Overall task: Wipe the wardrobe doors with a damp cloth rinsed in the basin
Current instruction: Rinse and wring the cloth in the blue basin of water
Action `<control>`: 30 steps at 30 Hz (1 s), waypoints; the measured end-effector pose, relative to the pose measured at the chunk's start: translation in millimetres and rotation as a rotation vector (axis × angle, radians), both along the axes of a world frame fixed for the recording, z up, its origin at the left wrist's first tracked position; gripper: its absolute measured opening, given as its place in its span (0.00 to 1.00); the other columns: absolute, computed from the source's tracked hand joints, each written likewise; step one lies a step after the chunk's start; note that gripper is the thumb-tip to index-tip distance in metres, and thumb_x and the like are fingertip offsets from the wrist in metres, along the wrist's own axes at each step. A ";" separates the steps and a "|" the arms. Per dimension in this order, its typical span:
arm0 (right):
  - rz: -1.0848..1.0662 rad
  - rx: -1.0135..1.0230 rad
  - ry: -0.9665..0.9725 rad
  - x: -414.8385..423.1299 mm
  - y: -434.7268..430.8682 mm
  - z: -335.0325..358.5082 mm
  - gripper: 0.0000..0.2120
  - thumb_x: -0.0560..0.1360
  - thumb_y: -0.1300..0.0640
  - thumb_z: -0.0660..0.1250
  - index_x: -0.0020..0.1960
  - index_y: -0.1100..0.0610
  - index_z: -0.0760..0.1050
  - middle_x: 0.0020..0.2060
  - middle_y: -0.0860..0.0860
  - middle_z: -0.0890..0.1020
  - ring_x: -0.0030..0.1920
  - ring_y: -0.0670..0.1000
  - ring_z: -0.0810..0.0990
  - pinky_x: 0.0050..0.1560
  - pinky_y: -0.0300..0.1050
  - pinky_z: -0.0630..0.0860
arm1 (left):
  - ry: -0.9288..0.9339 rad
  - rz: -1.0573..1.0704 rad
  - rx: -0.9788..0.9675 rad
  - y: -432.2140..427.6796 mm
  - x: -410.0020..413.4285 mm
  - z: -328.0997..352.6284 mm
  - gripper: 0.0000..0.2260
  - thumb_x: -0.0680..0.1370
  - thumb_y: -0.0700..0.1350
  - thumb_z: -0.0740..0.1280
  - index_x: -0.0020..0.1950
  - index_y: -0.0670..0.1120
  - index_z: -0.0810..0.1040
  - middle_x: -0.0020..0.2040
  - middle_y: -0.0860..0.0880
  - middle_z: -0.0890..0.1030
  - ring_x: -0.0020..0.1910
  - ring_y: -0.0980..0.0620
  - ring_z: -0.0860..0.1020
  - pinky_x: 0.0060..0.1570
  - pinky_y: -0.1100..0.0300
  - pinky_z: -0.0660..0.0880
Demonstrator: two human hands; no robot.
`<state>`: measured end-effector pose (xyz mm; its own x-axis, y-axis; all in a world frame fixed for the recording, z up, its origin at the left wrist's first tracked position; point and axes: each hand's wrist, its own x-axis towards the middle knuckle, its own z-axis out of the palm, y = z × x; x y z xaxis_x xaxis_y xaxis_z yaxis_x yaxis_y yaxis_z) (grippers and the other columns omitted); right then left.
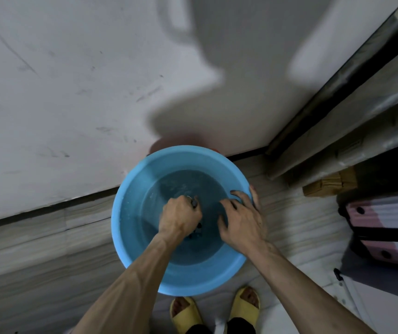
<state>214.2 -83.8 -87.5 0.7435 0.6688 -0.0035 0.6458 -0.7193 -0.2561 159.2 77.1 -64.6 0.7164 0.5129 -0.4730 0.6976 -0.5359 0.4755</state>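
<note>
A round blue basin [130, 189] with water stands on the floor below me, against a big white panel [72, 92] with grey smudges, probably the wardrobe door. My left hand [180, 219] is a fist over the water in the middle of the basin. Dark bits of a cloth [198, 229] stick out of the fist at the knuckles and under the wrist. My right hand [241, 220] lies over the basin's right rim with fingers spread; most fingers dip inside and one hangs outside the rim.
My feet in yellow slippers [186, 314] stand just in front of the basin. Something reddish [181, 141] shows behind its far rim. To the right are a dark frame [337, 92], a cardboard box [330, 186] and a pink and white case [385, 227].
</note>
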 end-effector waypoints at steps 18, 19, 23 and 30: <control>-0.007 -0.033 -0.022 0.5 -0.4 3.2 0.16 0.73 0.47 0.62 0.49 0.56 0.82 0.39 0.50 0.85 0.56 0.54 0.80 0.75 0.59 0.57 | -0.067 0.192 -0.105 0.1 4.4 1.7 0.19 0.79 0.49 0.59 0.30 0.42 0.68 0.29 0.45 0.75 0.34 0.43 0.75 0.37 0.55 0.68; -0.002 -0.048 -0.016 1.0 -0.8 2.4 0.16 0.73 0.46 0.62 0.50 0.55 0.82 0.39 0.50 0.85 0.57 0.54 0.80 0.76 0.59 0.56 | -0.076 0.220 -0.153 0.0 5.8 4.1 0.19 0.79 0.51 0.59 0.31 0.42 0.70 0.30 0.45 0.76 0.36 0.43 0.75 0.37 0.54 0.68; -0.024 -0.042 -0.001 -1.6 2.5 4.9 0.19 0.75 0.44 0.62 0.54 0.56 0.82 0.42 0.51 0.85 0.59 0.56 0.79 0.76 0.59 0.56 | -0.079 0.498 -0.656 1.6 14.7 18.3 0.22 0.76 0.59 0.54 0.42 0.44 0.79 0.35 0.47 0.80 0.38 0.46 0.77 0.42 0.53 0.73; -0.110 0.401 0.687 -13.7 30.7 43.4 0.37 0.72 0.49 0.76 0.77 0.41 0.63 0.68 0.39 0.71 0.67 0.38 0.69 0.67 0.31 0.66 | -0.100 0.518 -1.044 14.2 11.1 35.6 0.08 0.80 0.39 0.64 0.55 0.42 0.81 0.45 0.44 0.85 0.42 0.48 0.84 0.44 0.53 0.79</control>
